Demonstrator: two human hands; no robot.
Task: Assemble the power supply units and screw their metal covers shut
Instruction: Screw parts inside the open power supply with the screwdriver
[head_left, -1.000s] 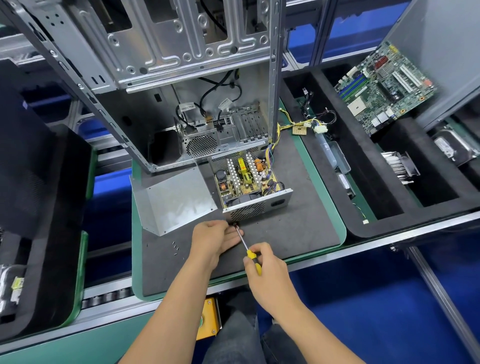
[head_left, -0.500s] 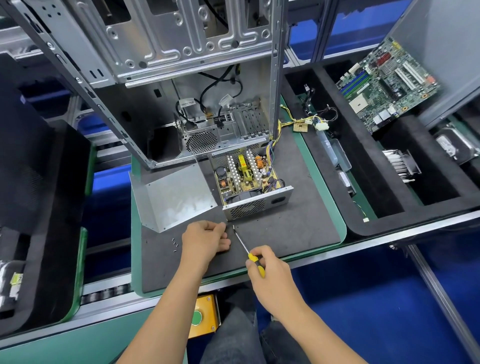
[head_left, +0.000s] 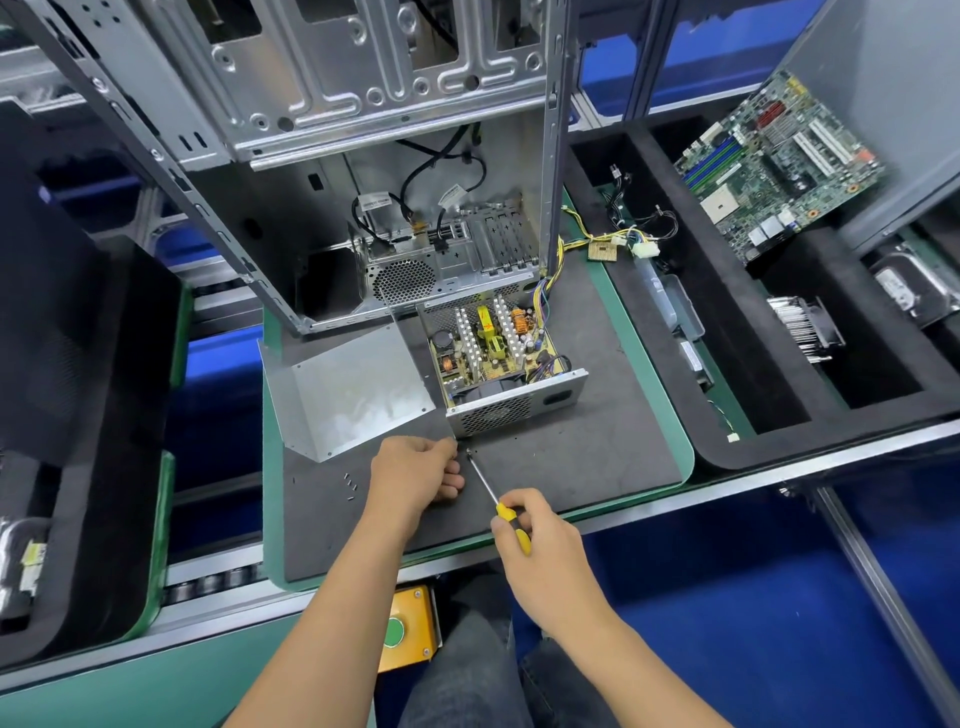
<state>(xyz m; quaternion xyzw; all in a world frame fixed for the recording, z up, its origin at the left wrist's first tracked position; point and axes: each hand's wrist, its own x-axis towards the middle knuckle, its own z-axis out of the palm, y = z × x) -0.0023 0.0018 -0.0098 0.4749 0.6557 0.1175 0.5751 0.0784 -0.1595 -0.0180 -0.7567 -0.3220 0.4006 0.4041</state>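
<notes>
An open power supply unit (head_left: 501, 371) sits on the dark mat (head_left: 597, 447), its circuit board exposed. Its bent metal cover (head_left: 345, 387) lies loose just left of it. My right hand (head_left: 540, 551) grips a yellow-handled screwdriver (head_left: 511, 525), whose tip carries a small screw near the unit's front left corner. Beside that tip my left hand (head_left: 415, 475) rests on the mat with its fingers curled; whether it holds anything is hidden. Several loose screws (head_left: 349, 483) lie on the mat to the left.
An empty computer case (head_left: 337, 156) stands behind the unit, with wires (head_left: 582, 241) trailing right. The black foam tray (head_left: 841, 405) on the right holds a motherboard (head_left: 774, 166), a heatsink (head_left: 805, 325) and cables. Another foam tray (head_left: 78, 415) stands left. A button box (head_left: 408, 631) hangs below the table edge.
My left hand has drawn left, away from the screwdriver shaft it was touching. The screwdriver tip has stayed near the unit's front corner. The camera tilted slightly.
</notes>
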